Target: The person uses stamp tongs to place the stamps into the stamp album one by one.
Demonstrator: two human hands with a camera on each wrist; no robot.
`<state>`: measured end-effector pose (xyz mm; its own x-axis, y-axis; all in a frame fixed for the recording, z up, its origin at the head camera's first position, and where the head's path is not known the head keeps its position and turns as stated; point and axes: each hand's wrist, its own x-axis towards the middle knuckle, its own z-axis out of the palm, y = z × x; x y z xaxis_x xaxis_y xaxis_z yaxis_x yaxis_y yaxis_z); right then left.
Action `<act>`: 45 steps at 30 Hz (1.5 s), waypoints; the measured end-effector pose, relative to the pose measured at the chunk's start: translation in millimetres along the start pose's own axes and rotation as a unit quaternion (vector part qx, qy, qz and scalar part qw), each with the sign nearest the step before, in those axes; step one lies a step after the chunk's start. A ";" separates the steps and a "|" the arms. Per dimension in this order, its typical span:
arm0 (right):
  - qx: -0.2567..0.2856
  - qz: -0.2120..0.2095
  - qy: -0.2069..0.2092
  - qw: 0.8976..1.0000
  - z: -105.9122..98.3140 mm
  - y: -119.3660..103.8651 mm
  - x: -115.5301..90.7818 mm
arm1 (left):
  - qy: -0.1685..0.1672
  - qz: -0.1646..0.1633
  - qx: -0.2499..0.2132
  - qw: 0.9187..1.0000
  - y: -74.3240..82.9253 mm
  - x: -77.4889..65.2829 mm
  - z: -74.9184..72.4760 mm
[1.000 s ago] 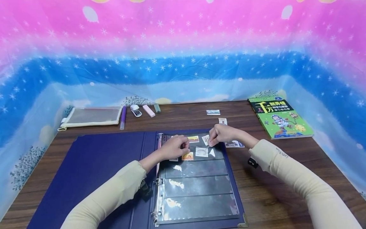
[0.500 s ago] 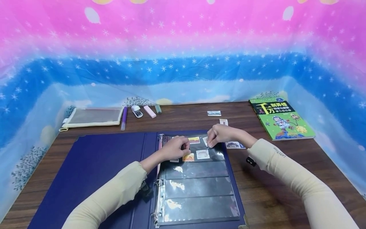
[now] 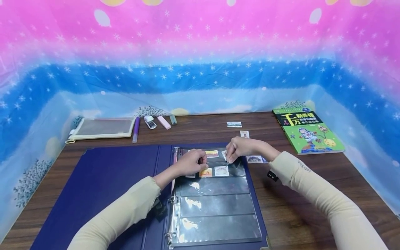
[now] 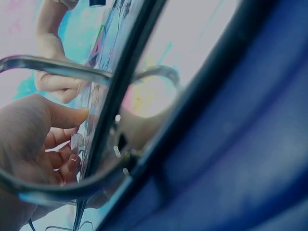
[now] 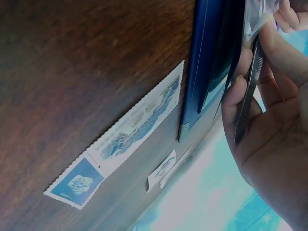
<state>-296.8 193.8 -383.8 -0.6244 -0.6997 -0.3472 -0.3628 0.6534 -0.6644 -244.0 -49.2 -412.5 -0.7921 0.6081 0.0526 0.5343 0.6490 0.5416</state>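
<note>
A dark blue ring-binder stamp album lies open, with a clear-pocket page on its right side. My right hand pinches metal tweezers, whose tips meet a white stamp in the page's top strip. Left of that stamp lies an orange stamp. My left hand bends over the top strip and appears to pinch the film of its clear pocket; the exact contact is hard to see. A yellow-red stamp sits higher up, and others are partly hidden by my hands.
Loose stamps lie beyond the album, including a landscape one and a blue pair. A green book rests at right. Along the back left are a mesh pouch, purple pen and pink eraser.
The white stamp has slid slightly downward in the top strip along with the tweezers' tips. A bright triangle of glare beside it has faded. My left hand has stayed in place.
</note>
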 end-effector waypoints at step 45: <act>0.025 0.223 0.278 0.934 -57.1 97.8 -30.4 | 0.013 0.030 -0.031 0.999 -3.5 -1.0 2.2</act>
<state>-352.8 295.5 -400.4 -0.9735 -0.0935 -0.2086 0.0432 0.8206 -0.5698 -244.4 -51.1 -416.3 -0.7674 0.6320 0.1077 0.5620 0.5822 0.5876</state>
